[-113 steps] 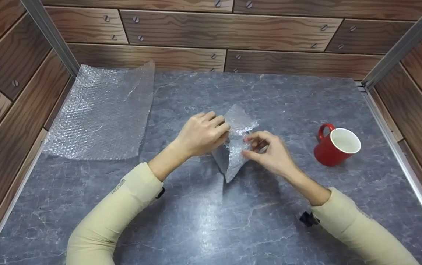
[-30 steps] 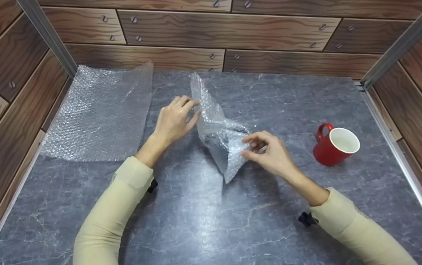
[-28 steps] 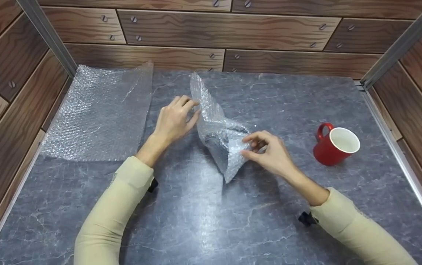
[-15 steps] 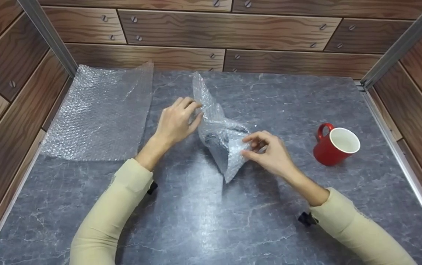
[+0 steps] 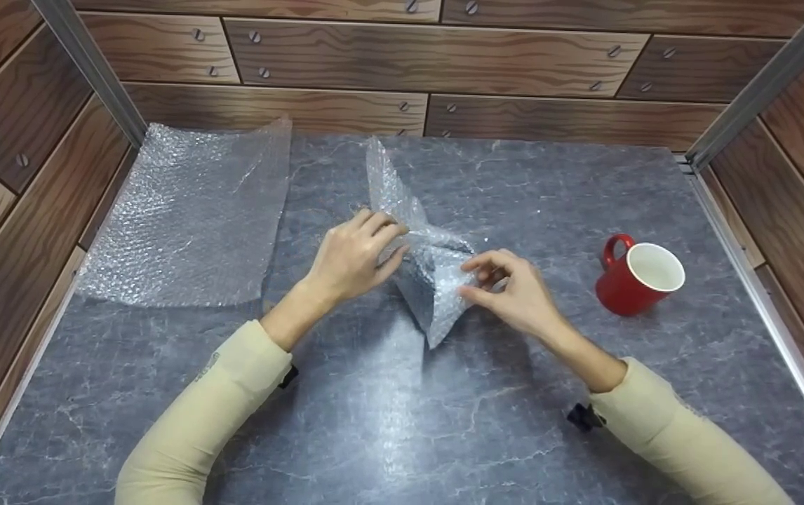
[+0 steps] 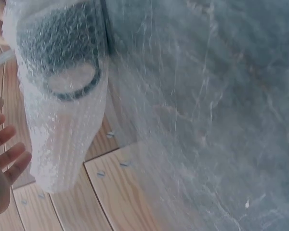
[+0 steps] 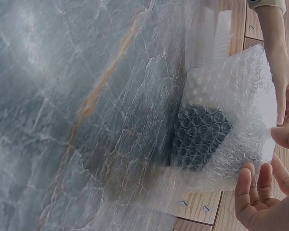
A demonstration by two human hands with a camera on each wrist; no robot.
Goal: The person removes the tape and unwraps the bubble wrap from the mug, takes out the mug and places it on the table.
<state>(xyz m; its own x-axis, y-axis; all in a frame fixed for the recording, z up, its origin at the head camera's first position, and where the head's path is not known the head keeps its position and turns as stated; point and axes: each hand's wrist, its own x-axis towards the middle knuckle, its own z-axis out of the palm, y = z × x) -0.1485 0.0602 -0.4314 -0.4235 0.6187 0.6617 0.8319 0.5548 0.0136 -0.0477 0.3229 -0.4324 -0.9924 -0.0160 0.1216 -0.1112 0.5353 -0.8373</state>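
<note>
A crumpled sheet of bubble wrap (image 5: 412, 280) stands folded around a dark object in the middle of the table. In the left wrist view the dark object (image 6: 62, 36) shows a loop like a mug's handle through the plastic. My right hand (image 5: 514, 291) holds the wrap's right-hand fold with thumb and fingertips. Just left of the wrap is my left hand (image 5: 356, 256), its fingers loosely bent with nothing gripped; in the left wrist view they lie apart from the plastic. A tapered end of the wrap points up toward the back wall.
A red mug (image 5: 626, 286), white inside, stands at the right with its handle toward the back. A flat sheet of bubble wrap (image 5: 191, 217) lies at the back left. Wood-patterned walls (image 5: 437, 59) and metal rails enclose the grey marbled table (image 5: 500, 449).
Earlier my left hand was at the top of the wrap; it moved left, and the tapered end spread backward. In the last half second it came forward and right. My right hand stayed put.
</note>
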